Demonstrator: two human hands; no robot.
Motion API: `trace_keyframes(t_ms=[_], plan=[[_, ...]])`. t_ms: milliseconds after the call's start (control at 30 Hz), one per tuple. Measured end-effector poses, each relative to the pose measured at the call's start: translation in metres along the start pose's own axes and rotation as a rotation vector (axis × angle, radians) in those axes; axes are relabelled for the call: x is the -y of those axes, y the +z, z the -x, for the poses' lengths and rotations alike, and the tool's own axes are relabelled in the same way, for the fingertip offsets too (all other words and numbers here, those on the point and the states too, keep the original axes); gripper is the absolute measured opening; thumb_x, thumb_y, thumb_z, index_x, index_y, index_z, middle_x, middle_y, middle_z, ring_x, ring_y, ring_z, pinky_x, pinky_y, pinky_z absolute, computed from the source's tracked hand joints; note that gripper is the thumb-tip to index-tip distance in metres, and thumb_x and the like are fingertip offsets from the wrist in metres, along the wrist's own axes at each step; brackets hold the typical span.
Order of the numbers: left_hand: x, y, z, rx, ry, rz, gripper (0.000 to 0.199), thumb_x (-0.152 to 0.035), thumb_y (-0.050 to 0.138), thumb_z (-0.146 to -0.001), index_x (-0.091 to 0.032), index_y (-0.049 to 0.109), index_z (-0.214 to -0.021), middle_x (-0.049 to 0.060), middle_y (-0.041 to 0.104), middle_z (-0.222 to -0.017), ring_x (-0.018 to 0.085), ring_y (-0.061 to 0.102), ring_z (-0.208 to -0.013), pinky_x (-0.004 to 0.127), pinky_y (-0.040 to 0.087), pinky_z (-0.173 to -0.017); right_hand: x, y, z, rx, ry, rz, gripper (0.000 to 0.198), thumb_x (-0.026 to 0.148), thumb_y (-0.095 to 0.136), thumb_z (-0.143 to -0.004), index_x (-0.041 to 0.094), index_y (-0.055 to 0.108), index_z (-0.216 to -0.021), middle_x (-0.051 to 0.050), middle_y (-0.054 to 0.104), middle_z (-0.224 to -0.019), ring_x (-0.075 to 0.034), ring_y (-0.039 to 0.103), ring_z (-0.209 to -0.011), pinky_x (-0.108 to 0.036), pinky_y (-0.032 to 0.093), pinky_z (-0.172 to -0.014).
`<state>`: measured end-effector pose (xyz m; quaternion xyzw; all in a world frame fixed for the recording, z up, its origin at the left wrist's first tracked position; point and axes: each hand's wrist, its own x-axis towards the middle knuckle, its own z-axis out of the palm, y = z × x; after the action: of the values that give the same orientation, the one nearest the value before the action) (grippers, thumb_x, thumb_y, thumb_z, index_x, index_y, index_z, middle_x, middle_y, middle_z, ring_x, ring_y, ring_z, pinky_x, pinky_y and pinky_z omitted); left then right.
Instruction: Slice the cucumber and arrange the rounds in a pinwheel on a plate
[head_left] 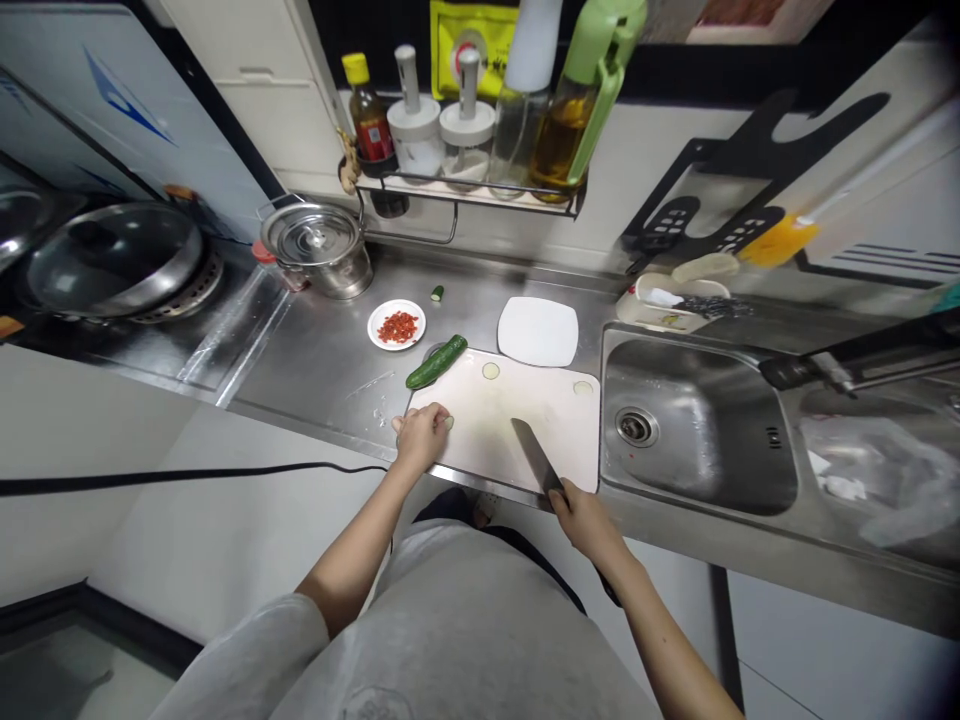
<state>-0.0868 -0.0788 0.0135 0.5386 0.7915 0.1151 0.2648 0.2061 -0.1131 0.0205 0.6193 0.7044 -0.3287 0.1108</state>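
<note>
The stainless-steel counter (pixel 315 350) runs left of a sink (pixel 697 470). A cucumber (pixel 437 363) lies at the cutting board's far left corner, long axis slanting from near left to far right. It is just beyond the left hand (pixel 422 437), the nearer hand, whose fingers bunch over a cucumber slice (pixel 449 423) at the cutting board (pixel 480 440)'s near left corner; grip cannot be confirmed. The right hand (pixel 589 515) is clamped on a kitchen knife (pixel 534 450).

Left hand (pixel 421 437): at the left edge of the board (pixel 487 455), a pale slice (pixel 449 423) at its fingertips.
Right hand (pixel 581 515): grips the knife (pixel 534 455) over the board.
Cucumber (pixel 436 362): at the board's far left corner.
Plate (pixel 538 332): white, behind the board.
Dish (pixel 373 327): holds chopped red bits (pixel 397 327).
Sink (pixel 697 450): right of the board.
</note>
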Motion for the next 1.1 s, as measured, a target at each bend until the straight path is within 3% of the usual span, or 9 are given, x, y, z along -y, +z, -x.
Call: trace_keyframes(t_ms=[367, 700, 1100], plan=[[0.025, -0.011, -0.009, -0.027, -0.085, -0.058, 0.015, -0.023, 0.054, -0.083, -0.027, 0.064, -0.093, 0.001, 0.069, -0.091, 0.022, 0.057, -0.096, 0.039, 0.029, -0.086, 0.002, -0.006, -0.002, 0.022, 0.013, 0.069, 0.027, 0.03, 0.034, -0.097, 0.017, 0.057, -0.099, -0.009, 0.068, -0.086, -0.02, 0.063, -0.079, -0.025, 0.029, -0.062], [0.026, -0.005, -0.013, -0.088, -0.062, -0.127, 0.017, -0.02, 0.051, -0.083, -0.025, 0.065, -0.093, 0.006, 0.068, -0.096, 0.025, 0.053, -0.1, 0.042, 0.027, -0.088, 0.003, -0.007, -0.002, 0.05, 0.036, 0.045, 0.027, 0.031, 0.034, -0.097, 0.017, 0.057, -0.101, -0.009, 0.068, -0.087, -0.019, 0.062, -0.081, -0.025, 0.029, -0.062], [0.022, -0.005, -0.012, -0.132, -0.05, -0.153, 0.017, -0.029, 0.052, -0.086, -0.026, 0.069, -0.089, 0.007, 0.065, -0.102, 0.027, 0.051, -0.103, 0.044, 0.027, -0.09, 0.003, -0.007, -0.005, 0.052, 0.035, 0.031, 0.026, 0.03, 0.035, -0.097, 0.017, 0.057, -0.102, -0.01, 0.068, -0.089, -0.019, 0.062, -0.083, -0.024, 0.029, -0.063]])
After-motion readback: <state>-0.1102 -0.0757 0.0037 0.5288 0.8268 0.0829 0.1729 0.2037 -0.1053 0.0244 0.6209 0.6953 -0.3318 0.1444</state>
